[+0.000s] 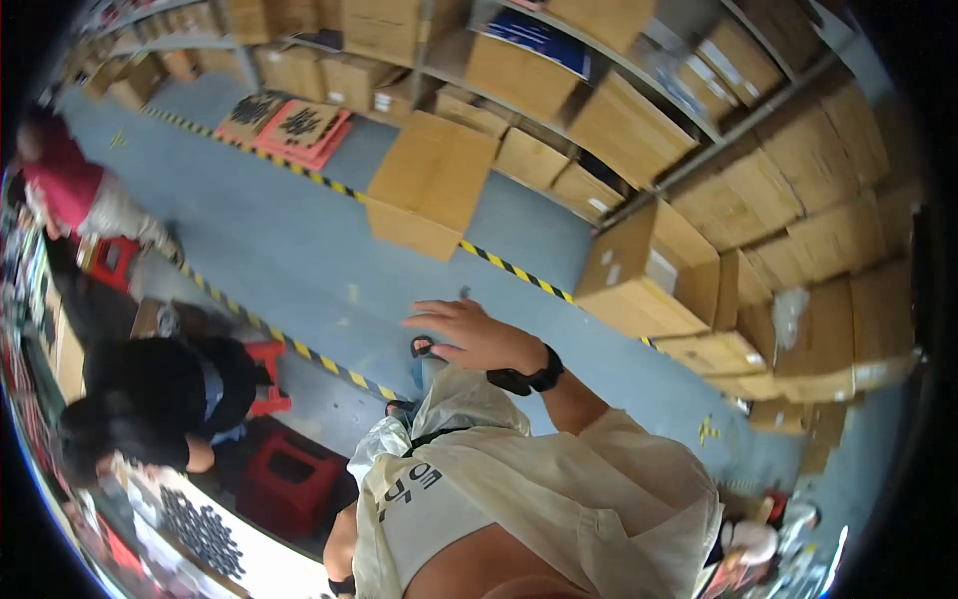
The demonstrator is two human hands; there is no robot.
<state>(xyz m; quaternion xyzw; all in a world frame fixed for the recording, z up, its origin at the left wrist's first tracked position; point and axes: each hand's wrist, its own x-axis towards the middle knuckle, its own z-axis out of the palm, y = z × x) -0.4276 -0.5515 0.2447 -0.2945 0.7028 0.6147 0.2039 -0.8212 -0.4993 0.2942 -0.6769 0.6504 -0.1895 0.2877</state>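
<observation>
My right hand [464, 334] is held out in front of my body, over the blue-grey floor [329, 235]. Its fingers are stretched out and apart, and nothing is in them. A black watch [529, 374] is strapped round that wrist. Of my left arm [341, 544] only a part shows at the lower edge, down to a black wristband [342, 586]; the hand itself is out of the picture. Below my right hand are my light trousers [469, 399] and a dark sandal [424, 347].
A large closed carton [429, 185] stands on the floor ahead, across yellow-black tape [514, 272]. Cartons fill shelves and stacks on the right, including an open one [649, 275]. A seated person [165, 389] works at a table on the left near red stools [289, 474]. Another person [75, 190] is farther off.
</observation>
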